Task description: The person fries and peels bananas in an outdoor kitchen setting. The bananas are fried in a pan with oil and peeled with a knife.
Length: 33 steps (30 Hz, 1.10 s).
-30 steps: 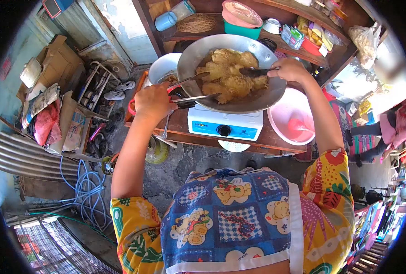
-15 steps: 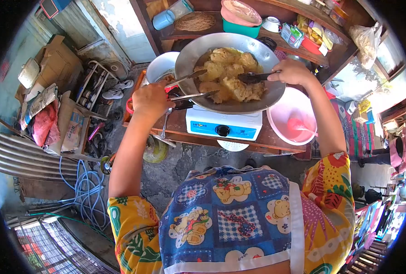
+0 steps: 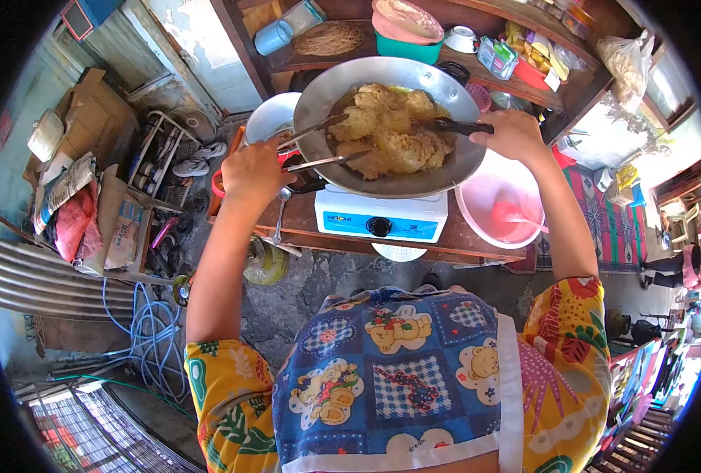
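A large metal wok (image 3: 311,118) sits on a white gas stove (image 3: 382,214), with golden-brown battered pieces (image 3: 394,130) in oil. My left hand (image 3: 254,169) is closed around metal tongs (image 3: 315,164), whose two arms reach apart over the wok's left side, at the pieces. My right hand (image 3: 512,135) grips the handle of a black utensil (image 3: 453,125), its far end among the pieces at the right. Much of the wok's black left handle is behind the tongs and my left hand.
Right of the stove is a pink basin (image 3: 468,206) with a pink scoop (image 3: 509,213). A white bowl (image 3: 265,117) stands behind my left hand. A spoon (image 3: 281,214) lies on the wooden table (image 3: 307,234). Shelves (image 3: 350,57) rise behind. Another person (image 3: 691,266) is far right.
The view has shifted slightly. The black utensil in my right hand has turned a little and lies flatter over the pieces. My left hand still holds the tongs spread.
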Each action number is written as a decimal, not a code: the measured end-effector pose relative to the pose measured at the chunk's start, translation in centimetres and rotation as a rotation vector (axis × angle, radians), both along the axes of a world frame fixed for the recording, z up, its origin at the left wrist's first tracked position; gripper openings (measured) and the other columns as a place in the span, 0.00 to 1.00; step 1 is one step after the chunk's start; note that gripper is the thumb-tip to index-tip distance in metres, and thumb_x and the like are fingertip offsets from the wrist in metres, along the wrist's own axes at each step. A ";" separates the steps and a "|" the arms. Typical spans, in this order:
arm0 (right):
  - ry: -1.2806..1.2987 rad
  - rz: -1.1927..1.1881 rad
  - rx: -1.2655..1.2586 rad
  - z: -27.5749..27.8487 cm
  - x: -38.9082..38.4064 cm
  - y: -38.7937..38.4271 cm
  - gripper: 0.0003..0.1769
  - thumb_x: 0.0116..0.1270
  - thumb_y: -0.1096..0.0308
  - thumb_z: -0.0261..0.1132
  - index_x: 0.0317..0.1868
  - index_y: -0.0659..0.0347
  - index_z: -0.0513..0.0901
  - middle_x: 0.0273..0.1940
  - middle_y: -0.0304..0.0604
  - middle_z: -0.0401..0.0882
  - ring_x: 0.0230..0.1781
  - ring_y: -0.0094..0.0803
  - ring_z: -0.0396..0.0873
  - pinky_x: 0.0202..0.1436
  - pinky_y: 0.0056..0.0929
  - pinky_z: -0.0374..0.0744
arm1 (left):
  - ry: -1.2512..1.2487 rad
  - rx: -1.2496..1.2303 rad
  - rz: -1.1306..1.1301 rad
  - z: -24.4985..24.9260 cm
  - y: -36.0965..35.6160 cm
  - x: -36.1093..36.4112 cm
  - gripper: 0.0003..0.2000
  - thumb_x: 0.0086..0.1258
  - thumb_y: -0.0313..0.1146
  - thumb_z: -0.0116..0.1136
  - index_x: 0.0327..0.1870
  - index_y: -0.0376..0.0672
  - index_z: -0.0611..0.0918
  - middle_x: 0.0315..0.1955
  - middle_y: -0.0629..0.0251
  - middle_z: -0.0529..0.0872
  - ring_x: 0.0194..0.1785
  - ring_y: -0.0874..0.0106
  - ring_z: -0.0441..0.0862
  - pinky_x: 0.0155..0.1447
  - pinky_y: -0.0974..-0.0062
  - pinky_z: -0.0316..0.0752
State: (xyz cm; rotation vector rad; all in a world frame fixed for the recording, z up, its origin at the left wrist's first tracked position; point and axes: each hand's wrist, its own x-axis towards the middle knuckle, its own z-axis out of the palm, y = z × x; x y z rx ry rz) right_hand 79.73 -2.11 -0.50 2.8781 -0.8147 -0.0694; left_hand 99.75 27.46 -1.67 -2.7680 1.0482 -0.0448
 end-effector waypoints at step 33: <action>0.016 0.164 0.234 -3.0 2.3 -3.7 0.26 0.55 0.43 0.57 0.43 0.54 0.82 0.35 0.49 0.81 0.40 0.41 0.79 0.45 0.35 0.74 | -0.017 -0.074 -0.092 0.6 -1.9 0.3 0.29 0.46 0.50 0.66 0.52 0.51 0.74 0.40 0.60 0.82 0.43 0.60 0.80 0.43 0.64 0.75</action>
